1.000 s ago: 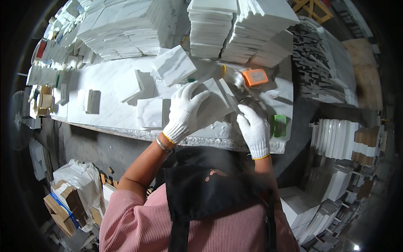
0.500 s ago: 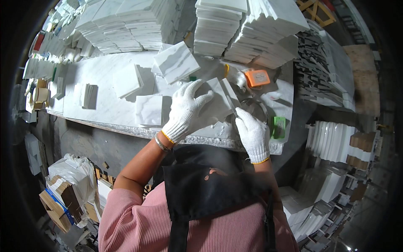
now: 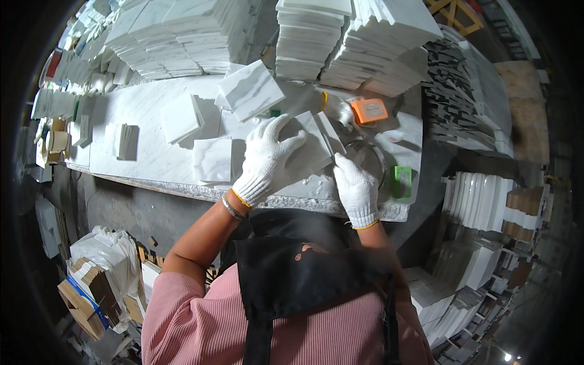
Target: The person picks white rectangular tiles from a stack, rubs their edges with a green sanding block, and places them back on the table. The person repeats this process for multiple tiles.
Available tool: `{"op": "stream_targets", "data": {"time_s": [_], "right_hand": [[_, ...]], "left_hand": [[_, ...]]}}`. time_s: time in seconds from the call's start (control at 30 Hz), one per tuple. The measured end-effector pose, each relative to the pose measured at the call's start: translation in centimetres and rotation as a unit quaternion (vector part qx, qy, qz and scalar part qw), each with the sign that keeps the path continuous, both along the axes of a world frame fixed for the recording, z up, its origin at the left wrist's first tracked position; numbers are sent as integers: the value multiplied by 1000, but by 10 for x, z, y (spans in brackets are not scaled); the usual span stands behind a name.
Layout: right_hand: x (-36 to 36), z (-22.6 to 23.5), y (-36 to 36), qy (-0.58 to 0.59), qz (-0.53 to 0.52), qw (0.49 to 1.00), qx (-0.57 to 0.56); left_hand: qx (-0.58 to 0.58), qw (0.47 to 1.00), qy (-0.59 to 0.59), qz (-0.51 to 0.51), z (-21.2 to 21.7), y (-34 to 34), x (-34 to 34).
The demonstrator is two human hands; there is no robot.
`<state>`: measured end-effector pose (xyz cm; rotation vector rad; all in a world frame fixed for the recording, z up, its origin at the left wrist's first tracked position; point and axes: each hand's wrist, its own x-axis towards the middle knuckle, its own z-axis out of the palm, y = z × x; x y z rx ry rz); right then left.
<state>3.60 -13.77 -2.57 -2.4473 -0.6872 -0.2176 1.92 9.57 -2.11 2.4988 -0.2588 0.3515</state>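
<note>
Left hand (image 3: 267,153), thumb and fingers spread, rests on 1 marble tile (image 3: 311,146); curled right hand (image 3: 356,185) touches a marble strip (image 3: 330,131), hold unclear.

Unreadable print on orange block (image 3: 369,111)

A single wide fisheye camera, the left of a side-by-side pair worn on the person's head, looks down and forward from above the chest. The black cloth (image 3: 310,283) and pink top (image 3: 188,316) sit nearest, filling the lower middle of the view. The left hand (image 3: 264,155) and right hand (image 3: 358,188) come farther out, around the centre. Beneath them the counter (image 3: 152,159) spans the frame, its front edge curving (the lens bends straight lines toward its rim). Slab stacks (image 3: 311,42) rise beyond, cut by the upper border. Floor (image 3: 137,207) shows past the near edge, and the corners go black.
</note>
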Motion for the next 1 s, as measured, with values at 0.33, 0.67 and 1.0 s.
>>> {"op": "stream_targets", "data": {"time_s": [0.33,0.67,1.0], "right_hand": [[-15,27,-9,400,-154,865,260],[-4,28,-19,408,-155,832,341],[7,40,-26,356,-145,832,399]], "left_hand": [[112,987,72,-87,9,19,-5],[13,990,-53,-132,-2,34,4],[-472,878,69,-38,45,33,6]]}}
